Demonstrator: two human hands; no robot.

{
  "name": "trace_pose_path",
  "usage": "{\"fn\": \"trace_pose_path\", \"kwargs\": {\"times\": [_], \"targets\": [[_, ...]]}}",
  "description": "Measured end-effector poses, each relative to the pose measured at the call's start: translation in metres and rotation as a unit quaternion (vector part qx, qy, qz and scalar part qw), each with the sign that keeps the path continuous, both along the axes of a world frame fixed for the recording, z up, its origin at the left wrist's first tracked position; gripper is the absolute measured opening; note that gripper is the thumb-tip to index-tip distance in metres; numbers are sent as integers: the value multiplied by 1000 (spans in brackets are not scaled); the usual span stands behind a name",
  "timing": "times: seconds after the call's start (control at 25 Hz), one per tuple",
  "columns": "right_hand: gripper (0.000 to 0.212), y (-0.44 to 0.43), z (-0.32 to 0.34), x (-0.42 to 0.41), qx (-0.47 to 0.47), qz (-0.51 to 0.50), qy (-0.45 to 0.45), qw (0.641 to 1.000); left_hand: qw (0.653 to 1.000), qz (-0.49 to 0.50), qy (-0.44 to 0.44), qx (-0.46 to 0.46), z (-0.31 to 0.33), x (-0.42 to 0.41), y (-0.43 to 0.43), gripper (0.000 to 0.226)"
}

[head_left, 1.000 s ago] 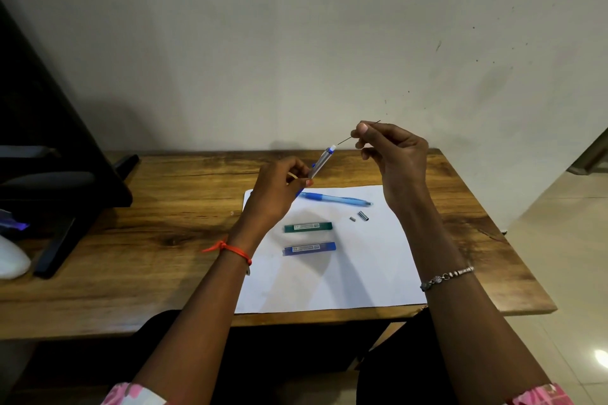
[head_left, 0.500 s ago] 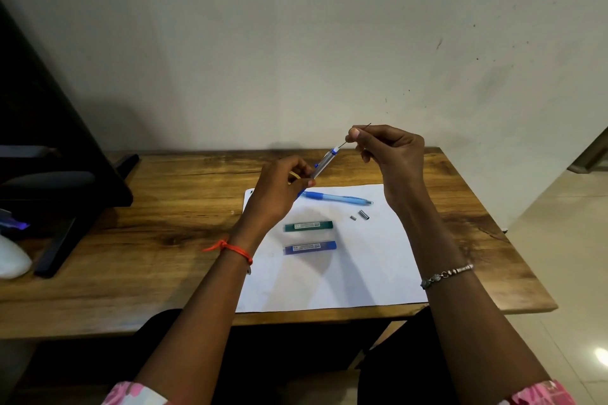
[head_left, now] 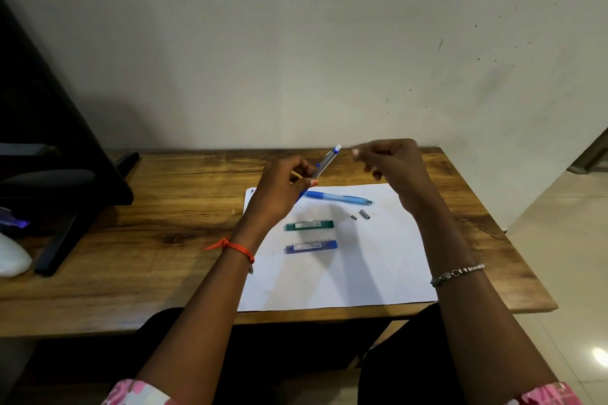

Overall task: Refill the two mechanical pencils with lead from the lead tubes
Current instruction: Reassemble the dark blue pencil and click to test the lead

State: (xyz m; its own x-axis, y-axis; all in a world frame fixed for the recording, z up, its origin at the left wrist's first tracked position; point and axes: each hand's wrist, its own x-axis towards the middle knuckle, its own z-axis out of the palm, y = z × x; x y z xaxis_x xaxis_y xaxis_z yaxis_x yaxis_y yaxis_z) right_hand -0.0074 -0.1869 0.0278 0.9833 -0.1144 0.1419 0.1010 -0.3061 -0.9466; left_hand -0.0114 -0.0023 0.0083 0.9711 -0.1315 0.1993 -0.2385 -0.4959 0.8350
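Note:
My left hand (head_left: 279, 191) grips a clear-and-blue mechanical pencil (head_left: 325, 161) by its lower half, open top end tilted up to the right. My right hand (head_left: 394, 161) hovers just right of that end, blurred, fingers curled; no lead shows in it. A second blue pencil (head_left: 339, 197) lies across the top of a white paper sheet (head_left: 362, 273). Below it lie a green lead tube (head_left: 309, 225) and a blue lead tube (head_left: 311, 246). Two small metal pencil parts (head_left: 364, 214) sit to the right of the tubes.
The paper lies on a wooden table (head_left: 148, 240) against a plain wall. A black stand (head_left: 65, 174) and a white object (head_left: 13, 256) occupy the table's left end. The table's right edge drops to a tiled floor (head_left: 559, 240).
The thin lead that my right hand pinched at the pencil's top end is no longer visible. That hand has drawn back to the right, away from the pencil.

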Motion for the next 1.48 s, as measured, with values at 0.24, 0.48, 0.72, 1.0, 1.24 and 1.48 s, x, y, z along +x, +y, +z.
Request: {"fn": "trace_pose_path", "kwargs": {"times": [0.24, 0.48, 0.72, 1.0, 1.24, 1.48], "targets": [[25, 1, -22, 3, -338, 57, 176, 923, 1000, 2, 1, 0, -4, 1, 1, 9], [38, 13, -36, 7, -405, 58, 200, 890, 1000, 4, 1, 6, -5, 1, 1, 10], [7, 14, -10, -3, -182, 51, 77, 979, 1000, 3, 0, 16, -5, 1, 1, 11], [14, 16, 1, -4, 190, 54, -71, 978, 1000, 0, 2, 17, -4, 1, 0, 13], [19, 16, -3, -2, 143, 39, -82, 986, 1000, -1, 10, 12, -5, 2, -1, 11], [17, 17, -3, -2, 133, 53, -93, 985, 1000, -3, 11, 16, -4, 1, 0, 11]]}}
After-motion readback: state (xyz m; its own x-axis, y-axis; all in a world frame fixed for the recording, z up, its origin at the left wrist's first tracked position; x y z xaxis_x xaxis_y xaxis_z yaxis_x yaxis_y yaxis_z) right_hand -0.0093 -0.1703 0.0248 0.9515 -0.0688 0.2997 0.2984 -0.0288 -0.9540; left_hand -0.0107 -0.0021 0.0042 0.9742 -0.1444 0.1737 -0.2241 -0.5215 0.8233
